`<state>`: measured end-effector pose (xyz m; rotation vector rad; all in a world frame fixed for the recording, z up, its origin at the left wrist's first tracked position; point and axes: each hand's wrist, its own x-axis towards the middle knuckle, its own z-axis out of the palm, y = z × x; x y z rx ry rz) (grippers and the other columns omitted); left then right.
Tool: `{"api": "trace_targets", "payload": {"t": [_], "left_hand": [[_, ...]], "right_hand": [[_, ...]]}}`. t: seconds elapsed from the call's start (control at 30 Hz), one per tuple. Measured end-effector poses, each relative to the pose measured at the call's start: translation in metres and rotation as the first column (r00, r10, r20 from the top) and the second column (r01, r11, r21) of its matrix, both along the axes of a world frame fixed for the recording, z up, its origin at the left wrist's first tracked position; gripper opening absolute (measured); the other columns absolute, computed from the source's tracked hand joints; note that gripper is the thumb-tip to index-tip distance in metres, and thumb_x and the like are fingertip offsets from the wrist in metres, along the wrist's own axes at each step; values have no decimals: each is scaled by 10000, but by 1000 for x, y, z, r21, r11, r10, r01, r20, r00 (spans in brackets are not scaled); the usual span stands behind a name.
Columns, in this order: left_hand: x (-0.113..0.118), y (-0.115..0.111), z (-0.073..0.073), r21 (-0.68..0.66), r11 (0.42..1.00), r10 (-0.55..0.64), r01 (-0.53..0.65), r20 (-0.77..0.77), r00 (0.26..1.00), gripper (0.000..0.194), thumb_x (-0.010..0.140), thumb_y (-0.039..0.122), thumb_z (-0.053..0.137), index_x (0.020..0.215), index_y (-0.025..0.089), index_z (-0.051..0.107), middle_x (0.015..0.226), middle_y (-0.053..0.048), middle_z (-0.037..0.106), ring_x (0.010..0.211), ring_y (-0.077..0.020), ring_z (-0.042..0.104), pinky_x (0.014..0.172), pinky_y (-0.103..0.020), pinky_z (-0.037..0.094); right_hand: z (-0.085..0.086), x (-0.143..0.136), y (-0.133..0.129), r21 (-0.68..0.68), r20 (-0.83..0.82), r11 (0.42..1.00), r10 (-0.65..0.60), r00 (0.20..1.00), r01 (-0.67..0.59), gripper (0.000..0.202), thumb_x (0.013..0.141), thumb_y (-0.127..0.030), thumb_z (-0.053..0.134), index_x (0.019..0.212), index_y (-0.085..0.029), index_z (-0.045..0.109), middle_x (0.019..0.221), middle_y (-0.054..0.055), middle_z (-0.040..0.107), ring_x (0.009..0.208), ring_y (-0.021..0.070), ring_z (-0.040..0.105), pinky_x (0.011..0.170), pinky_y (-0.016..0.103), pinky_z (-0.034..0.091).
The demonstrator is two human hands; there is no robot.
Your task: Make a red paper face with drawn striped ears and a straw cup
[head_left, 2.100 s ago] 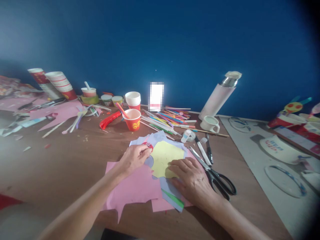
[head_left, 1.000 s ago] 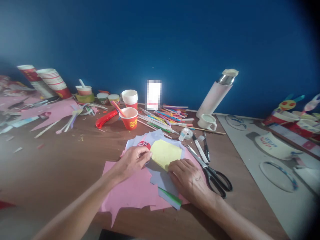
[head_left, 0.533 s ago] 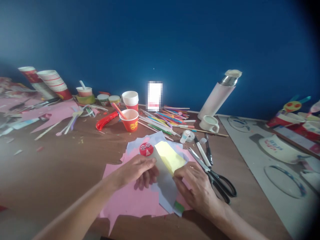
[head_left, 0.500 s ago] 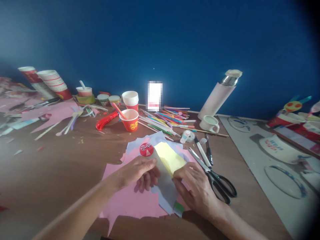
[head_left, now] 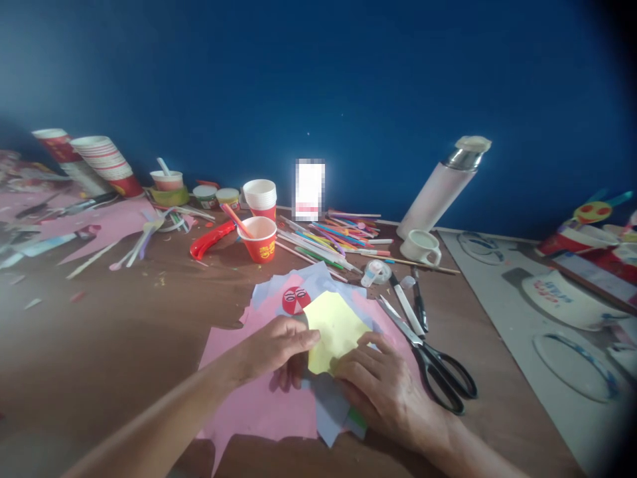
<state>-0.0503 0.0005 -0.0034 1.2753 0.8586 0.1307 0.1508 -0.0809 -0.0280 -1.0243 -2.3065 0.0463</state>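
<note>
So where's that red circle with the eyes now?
In the head view, the red circle lies near the middle, on the paper scraps just beyond the left hand, by the upper left edge of the yellow paper.

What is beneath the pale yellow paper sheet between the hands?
Below the pale yellow paper sheet, lavender paper and pink paper show past its edges. What lies directly beneath is hidden by the sheet and right hand.

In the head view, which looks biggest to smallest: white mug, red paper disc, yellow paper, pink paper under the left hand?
Pink paper, partly covered
Yellow paper, partly covered
White mug
Red paper disc
</note>
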Motion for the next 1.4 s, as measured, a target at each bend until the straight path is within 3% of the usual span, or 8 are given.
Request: {"api": "trace_targets", "payload": {"t": [0.33, 0.57, 0.7, 0.8, 0.97, 1.17, 1.3, 1.4], "left_hand": [[-1, -1, -1, -3, 1000, -8, 8, -44, 999, 336, 856, 407, 497, 634, 155, 493, 481, -9, 592, 377, -95, 511, 384, -193, 379], [-1, -3, -2, 62, 998, 25, -20, -82, 996, 364, 860, 411, 472, 615, 148, 527, 468, -16, 574, 382, -103, 505, 395, -210, 365], [0, -3, 0, 85, 995, 54, -47, -74, 996, 357, 847, 409, 483, 591, 161, 508, 479, -16, 573, 404, -114, 517, 404, -220, 372], [-1, -2, 1, 87, 985, 155, -152, -28, 988, 333, 833, 409, 501, 595, 176, 507, 505, -5, 581, 426, -123, 536, 413, -227, 397], [-2, 1, 0, 54, 914, 392, -401, 128, 911, 265, 793, 410, 551, 660, 182, 579, 571, -2, 601, 501, -152, 586, 454, -250, 472], [-2, 3, 2, -22, 772, 610, -636, 306, 731, 222, 760, 351, 613, 720, 134, 639, 655, -31, 643, 454, -123, 551, 379, -218, 414], [-2, 4, 5, -72, 725, 643, -684, 425, 637, 167, 777, 289, 603, 717, 137, 641, 625, -16, 616, 485, -116, 542, 380, -197, 399], [-4, 4, 7, -85, 721, 639, -688, 465, 613, 157, 785, 269, 589, 729, 133, 646, 585, -6, 585, 493, -116, 536, 393, -194, 402]], "right_hand": [[-3, -1, 1, -58, -13, 998, 0, 1000, 0, 135, 890, -97, 456, 835, -184, 542, 722, 6, 655, 657, 144, 581, 699, 339, 388], [-11, 0, 0, -222, 24, 975, -19, 1000, 23, 166, 861, -358, 599, 846, -195, 571, 782, 21, 636, 715, 182, 548, 713, 350, 380], [-8, 2, 0, -244, -50, 967, -85, 995, 70, 93, 882, -286, 559, 877, -198, 587, 813, 36, 636, 755, 187, 562, 704, 332, 405], [-5, 6, 2, -191, -115, 978, -104, 988, 81, 63, 881, -228, 551, 923, -197, 587, 850, 39, 653, 768, 180, 585, 703, 317, 429], [-7, 21, 7, -91, -150, 970, -238, 960, 226, 132, 884, -164, 519, 1002, -194, 567, 893, 52, 655, 841, 190, 604, 737, 322, 449], [-20, 39, 17, -90, 12, 874, -478, 878, 477, 194, 903, -239, 465, 1062, -188, 564, 918, 62, 658, 814, 225, 609, 711, 358, 426], [-24, 40, 18, -41, 188, 797, -586, 788, 602, 351, 898, -344, 470, 1195, -166, 526, 1087, 110, 638, 955, 290, 596, 760, 392, 405], [-23, 38, 18, -30, 270, 771, -606, 748, 636, 356, 882, -380, 499, 1167, -175, 554, 1033, 97, 648, 928, 291, 602, 752, 385, 390]]}}
